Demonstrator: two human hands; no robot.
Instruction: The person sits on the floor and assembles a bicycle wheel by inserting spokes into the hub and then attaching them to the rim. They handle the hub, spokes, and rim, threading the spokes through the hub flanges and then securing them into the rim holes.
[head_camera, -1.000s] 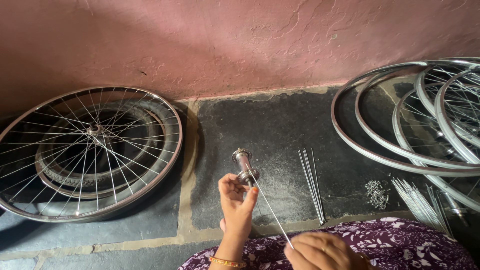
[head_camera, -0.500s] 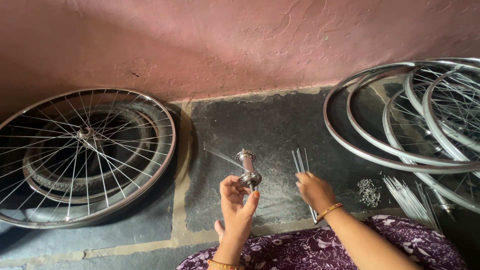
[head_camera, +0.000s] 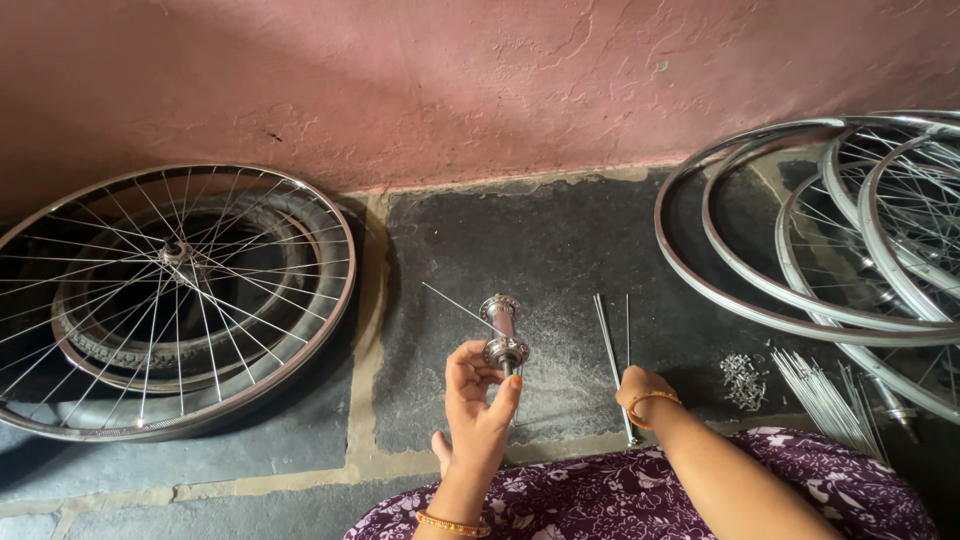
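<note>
My left hand (head_camera: 478, 400) holds a metal wheel hub (head_camera: 503, 334) upright by its lower flange, above the dark stone floor. One thin spoke (head_camera: 452, 300) sticks out of the hub toward the upper left. My right hand (head_camera: 640, 392) reaches down to a small bunch of loose spokes (head_camera: 610, 345) lying on the floor just right of the hub; its fingers are on their near ends, and I cannot tell whether they have gripped one.
A spoked wheel (head_camera: 170, 295) lies flat over a tyre at the left. Several bare and spoked rims (head_camera: 830, 240) are stacked at the right. A pile of small nipples (head_camera: 742, 380) and more spokes (head_camera: 825, 395) lie near my right knee. A pink wall (head_camera: 450, 90) runs behind.
My right hand moved from near my lap out to the loose spokes on the floor. The spoke it was feeding now sticks out of the hub to the upper left.
</note>
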